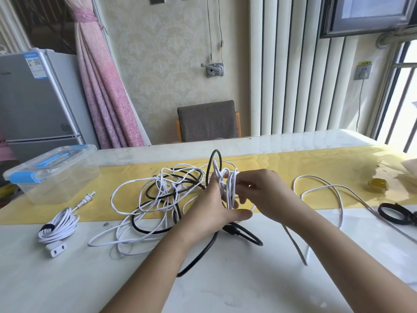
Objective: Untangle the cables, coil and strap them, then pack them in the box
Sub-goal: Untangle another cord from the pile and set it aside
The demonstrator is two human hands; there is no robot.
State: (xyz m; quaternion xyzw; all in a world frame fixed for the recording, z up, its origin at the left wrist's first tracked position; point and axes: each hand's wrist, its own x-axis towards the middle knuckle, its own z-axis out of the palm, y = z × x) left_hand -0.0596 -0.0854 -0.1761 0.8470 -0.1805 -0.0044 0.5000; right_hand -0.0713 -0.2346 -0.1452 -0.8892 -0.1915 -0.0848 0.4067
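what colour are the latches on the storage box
Light blue latches on a clear plastic storage box, seen best in the head view.

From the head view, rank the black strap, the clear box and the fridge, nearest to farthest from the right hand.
1. Black strap, on the table to the right of the right hand, which pinches the white cable.
2. Clear box, at the table's left end, past the cable tangle.
3. Fridge, off the table, behind the box.
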